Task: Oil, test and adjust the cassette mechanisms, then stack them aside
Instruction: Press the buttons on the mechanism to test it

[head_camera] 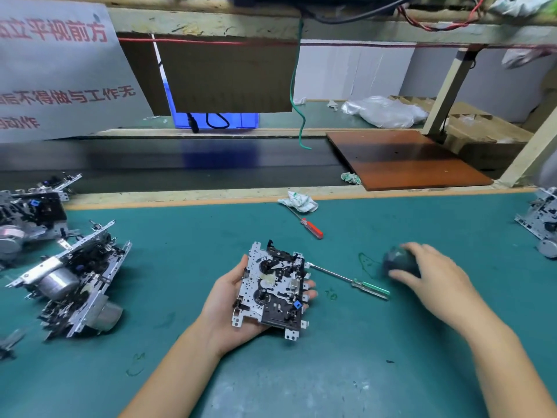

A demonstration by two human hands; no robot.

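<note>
So, a silver-and-black metal cassette mechanism (pixel 272 289) is cradled in the upturned left hand (pixel 238 309), low in the middle of the view, above the teal work mat (pixel 301 372). The fingers are curled up around its far edge, with the fingertips (pixel 310 289) seen poking out on the right side.

The right hand (pixel 434 276) is laid over a dark round blurry object (pixel 399 260) on the mat. Fingers look loosely spread across it, but with the motion blur it can't be told whether it's actually gripped.

A green-handled screwdriver (pixel 352 280) is lying on the mat between the two hands, its tip just beside the mechanism. A red-handled screwdriver (pixel 307 224) is found further back, near a crumpled white rag (pixel 298 202).

More mechanisms with silver motor cans (pixel 75 285) are piled on the left side of the mat, and another one (pixel 539 221) is partly visible at the right edge.
</note>
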